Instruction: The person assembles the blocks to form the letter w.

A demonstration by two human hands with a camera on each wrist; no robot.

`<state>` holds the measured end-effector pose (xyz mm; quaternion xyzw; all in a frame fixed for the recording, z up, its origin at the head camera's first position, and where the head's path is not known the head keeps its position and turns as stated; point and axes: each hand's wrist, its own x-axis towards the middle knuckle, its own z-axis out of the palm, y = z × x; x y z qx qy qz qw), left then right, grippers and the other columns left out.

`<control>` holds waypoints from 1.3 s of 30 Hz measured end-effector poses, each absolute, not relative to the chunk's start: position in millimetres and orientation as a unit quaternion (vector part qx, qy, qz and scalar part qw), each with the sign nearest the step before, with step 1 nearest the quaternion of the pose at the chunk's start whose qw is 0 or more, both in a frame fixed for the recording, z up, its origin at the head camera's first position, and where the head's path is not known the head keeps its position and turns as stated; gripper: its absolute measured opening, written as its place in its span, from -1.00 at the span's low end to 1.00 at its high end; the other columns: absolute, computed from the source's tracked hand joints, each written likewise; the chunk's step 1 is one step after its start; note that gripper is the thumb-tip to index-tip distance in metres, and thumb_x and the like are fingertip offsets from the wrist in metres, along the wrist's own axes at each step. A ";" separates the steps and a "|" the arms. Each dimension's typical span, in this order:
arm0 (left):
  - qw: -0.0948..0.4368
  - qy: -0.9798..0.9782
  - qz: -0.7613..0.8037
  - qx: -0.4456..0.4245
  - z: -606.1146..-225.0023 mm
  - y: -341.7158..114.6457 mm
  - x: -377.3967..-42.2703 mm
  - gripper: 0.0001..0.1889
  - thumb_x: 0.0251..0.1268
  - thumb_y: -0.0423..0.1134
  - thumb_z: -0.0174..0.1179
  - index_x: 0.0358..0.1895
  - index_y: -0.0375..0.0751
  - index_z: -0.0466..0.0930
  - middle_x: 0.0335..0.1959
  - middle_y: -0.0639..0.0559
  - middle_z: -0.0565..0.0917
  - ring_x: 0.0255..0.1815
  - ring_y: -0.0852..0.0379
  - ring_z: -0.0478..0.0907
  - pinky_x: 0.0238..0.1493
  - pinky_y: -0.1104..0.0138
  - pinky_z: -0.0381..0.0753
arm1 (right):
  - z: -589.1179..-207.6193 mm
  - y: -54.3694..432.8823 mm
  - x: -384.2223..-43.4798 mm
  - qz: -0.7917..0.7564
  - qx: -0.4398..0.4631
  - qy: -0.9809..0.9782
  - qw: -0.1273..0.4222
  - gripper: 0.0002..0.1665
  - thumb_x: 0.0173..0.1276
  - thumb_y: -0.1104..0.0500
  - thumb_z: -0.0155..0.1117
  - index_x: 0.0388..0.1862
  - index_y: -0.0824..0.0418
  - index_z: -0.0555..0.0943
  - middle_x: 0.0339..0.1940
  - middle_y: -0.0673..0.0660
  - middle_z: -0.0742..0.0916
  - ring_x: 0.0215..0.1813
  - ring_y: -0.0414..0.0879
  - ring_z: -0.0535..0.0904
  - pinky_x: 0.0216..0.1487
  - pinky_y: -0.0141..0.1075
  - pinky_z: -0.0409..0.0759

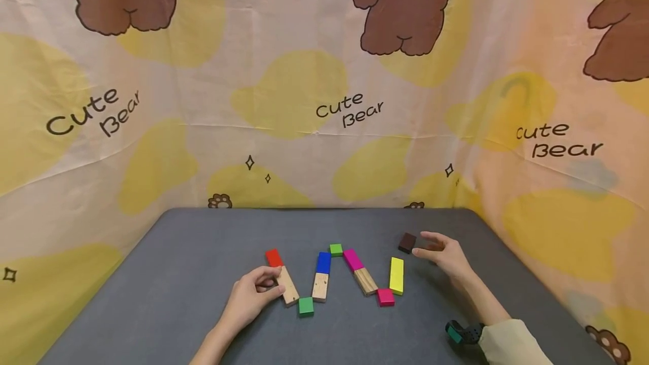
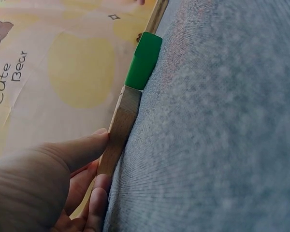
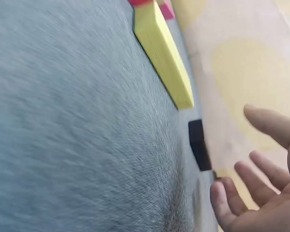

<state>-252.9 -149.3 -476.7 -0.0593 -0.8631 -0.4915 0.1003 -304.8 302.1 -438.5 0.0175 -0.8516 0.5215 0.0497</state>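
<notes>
My left hand (image 1: 248, 297) is at the plain wooden block (image 1: 287, 289), thumb and curled fingertips holding its left long side and upper end. The left wrist view shows the thumb against this block's edge, with a green block (image 2: 145, 60) at its far end. Above it in the head view, a red block (image 1: 274, 258) continues the slanted line. My right hand (image 1: 446, 255) hovers beside a small dark brown block (image 1: 407, 243), fingers spread and loosely bent around nothing. In the right wrist view a gap shows between those fingers and the dark block (image 3: 199, 145).
Several more blocks continue the zigzag on the grey table (image 1: 203, 252): blue (image 1: 323, 262), plain wood (image 1: 320, 287), light green (image 1: 336, 250), magenta (image 1: 352, 259), striped wood (image 1: 365, 281), pink-red (image 1: 386, 297) and yellow (image 1: 397, 276). A bear-print cloth (image 1: 284, 151) hangs behind.
</notes>
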 end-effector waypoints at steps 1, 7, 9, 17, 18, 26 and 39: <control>0.100 -0.863 -0.492 -0.060 -476.6 -149.6 -253.0 -0.65 0.06 -0.15 0.51 -0.04 -0.03 0.72 -0.12 0.13 0.72 -0.16 0.20 0.59 -0.18 0.30 0.58 | -439.1 304.2 -309.3 0.528 0.019 -0.847 0.046 -0.10 0.23 -0.04 0.49 0.42 0.32 0.36 0.38 0.37 0.40 0.34 0.28 0.32 0.24 0.20 0.33; 0.099 -0.866 -0.487 -0.057 -476.9 -149.6 -253.8 -0.64 0.05 -0.13 0.52 -0.04 -0.03 0.72 -0.12 0.14 0.72 -0.16 0.20 0.60 -0.18 0.28 0.58 | -441.0 312.7 -330.5 0.573 0.016 -0.819 0.029 -0.07 0.23 -0.01 0.50 0.44 0.36 0.32 0.40 0.35 0.41 0.30 0.22 0.41 0.28 0.11 0.34; 0.100 -0.867 -0.485 -0.057 -476.8 -149.8 -253.6 -0.64 0.05 -0.13 0.51 -0.04 -0.03 0.72 -0.13 0.14 0.72 -0.16 0.20 0.60 -0.18 0.27 0.58 | -441.4 313.2 -334.9 0.586 0.011 -0.810 0.022 -0.08 0.25 0.02 0.49 0.45 0.37 0.30 0.40 0.35 0.41 0.29 0.21 0.42 0.28 0.09 0.35; 0.103 -0.868 -0.483 -0.057 -477.0 -149.6 -253.3 -0.64 0.05 -0.13 0.52 -0.04 -0.02 0.72 -0.13 0.15 0.72 -0.16 0.21 0.60 -0.17 0.27 0.58 | -452.2 308.3 -344.5 0.583 -0.012 -0.812 -0.003 -0.07 0.20 0.10 0.53 0.44 0.37 0.30 0.40 0.37 0.40 0.39 0.25 0.27 0.37 0.17 0.15; 0.104 -0.868 -0.482 -0.057 -477.1 -149.5 -253.2 -0.64 0.05 -0.13 0.52 -0.04 -0.02 0.72 -0.13 0.15 0.72 -0.16 0.21 0.60 -0.17 0.28 0.58 | -453.6 307.2 -345.3 0.582 -0.015 -0.813 -0.004 -0.06 0.18 0.11 0.54 0.44 0.38 0.30 0.40 0.39 0.39 0.38 0.26 0.27 0.37 0.17 0.14; 0.105 -0.864 -0.489 -0.062 -476.1 -149.6 -252.2 -0.65 0.06 -0.16 0.51 -0.05 -0.04 0.71 -0.13 0.14 0.72 -0.16 0.20 0.61 -0.17 0.29 0.58 | -459.0 299.7 -349.5 0.567 -0.037 -0.822 0.014 -0.06 0.11 0.20 0.59 0.39 0.44 0.33 0.36 0.44 0.40 0.37 0.33 0.27 0.35 0.15 0.19; 0.106 -0.863 -0.490 -0.060 -476.2 -148.7 -253.5 -0.65 0.04 -0.16 0.52 -0.05 -0.04 0.71 -0.13 0.16 0.72 -0.17 0.21 0.60 -0.18 0.31 0.58 | -459.9 298.0 -352.5 0.577 -0.058 -0.815 0.022 -0.09 0.07 0.34 0.57 0.38 0.43 0.35 0.37 0.44 0.39 0.36 0.31 0.28 0.34 0.12 0.23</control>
